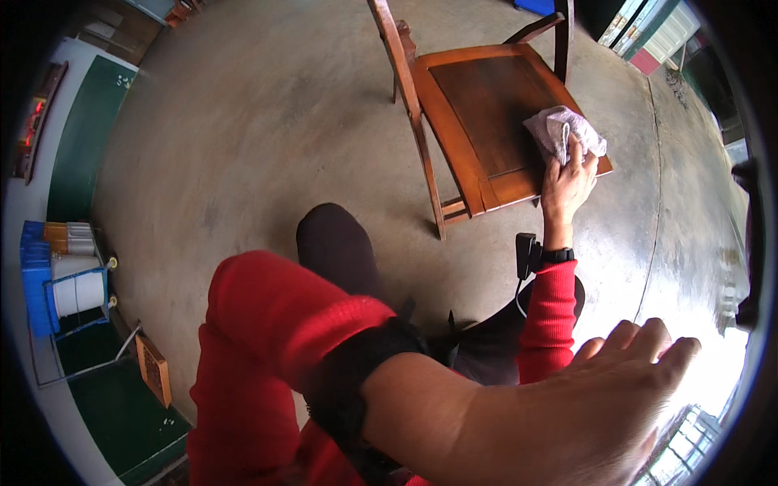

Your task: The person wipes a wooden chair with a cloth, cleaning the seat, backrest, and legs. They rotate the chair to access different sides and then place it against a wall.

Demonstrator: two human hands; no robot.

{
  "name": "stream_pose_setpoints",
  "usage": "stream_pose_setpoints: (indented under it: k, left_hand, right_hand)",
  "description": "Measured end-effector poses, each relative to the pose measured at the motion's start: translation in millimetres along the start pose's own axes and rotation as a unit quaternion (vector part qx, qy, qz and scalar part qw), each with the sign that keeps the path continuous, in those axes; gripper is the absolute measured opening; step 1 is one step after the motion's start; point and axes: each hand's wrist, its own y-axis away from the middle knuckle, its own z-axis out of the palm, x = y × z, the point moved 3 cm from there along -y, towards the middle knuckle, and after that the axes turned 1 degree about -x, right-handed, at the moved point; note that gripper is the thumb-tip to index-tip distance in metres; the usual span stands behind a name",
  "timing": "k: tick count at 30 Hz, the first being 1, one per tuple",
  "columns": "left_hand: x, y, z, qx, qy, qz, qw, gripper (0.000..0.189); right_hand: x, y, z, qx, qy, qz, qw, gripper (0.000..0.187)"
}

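A wooden chair (486, 115) with a reddish-brown frame and a darker seat panel stands ahead, its tall slatted side at the left. My right hand (568, 182) presses a bunched, pale, patterned cloth (562, 130) onto the seat near its right corner. Close to the camera, my left hand (614, 383) reaches across the lower right with its fingers bent; its palm side is hidden, and no object shows in it. Both arms have red sleeves and black wrist straps. A small black device (526, 255) with a cable is by the right wrist.
My dark-clothed knees (334, 243) are below the chair, on a concrete floor (243, 152). Along the left wall are a blue metal rack (76, 291) with white and blue containers, and a small wooden board (153, 370). A blue object (535, 6) lies beyond the chair.
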Motion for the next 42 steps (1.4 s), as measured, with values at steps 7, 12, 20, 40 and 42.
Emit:
stream_pose_setpoints:
  k: [7,12,20,40,42]
  left_hand:
    - [-20.0,8.6,16.6,0.033,0.153,-0.05,0.986,0.046]
    - [-119.6,46.9,-38.0,0.114,-0.129,-0.103,0.98,0.076]
    - [-281.0,68.6,-84.5,0.436,0.211,-0.302,0.821,0.076]
    - [-204.7,164.6,-164.1,0.292,0.158,-0.438,0.835,0.036]
    - [-192.3,174.2,-176.9,0.259,0.149,-0.438,0.848,0.038]
  right_hand:
    - [0.3,-0.1,1.7,0.002,0.032,0.008,0.999,0.05]
    - [-3.9,0.4,-0.4,0.011,0.027,0.005,1.0,0.048]
    - [-8.1,0.8,-3.6,0.032,0.028,-0.003,0.999,0.048]
    - [-72.4,70.4,-70.7,-0.246,-0.123,-0.098,0.956,0.055]
    - [-76.3,77.1,-74.6,-0.272,-0.124,-0.148,0.943,0.058]
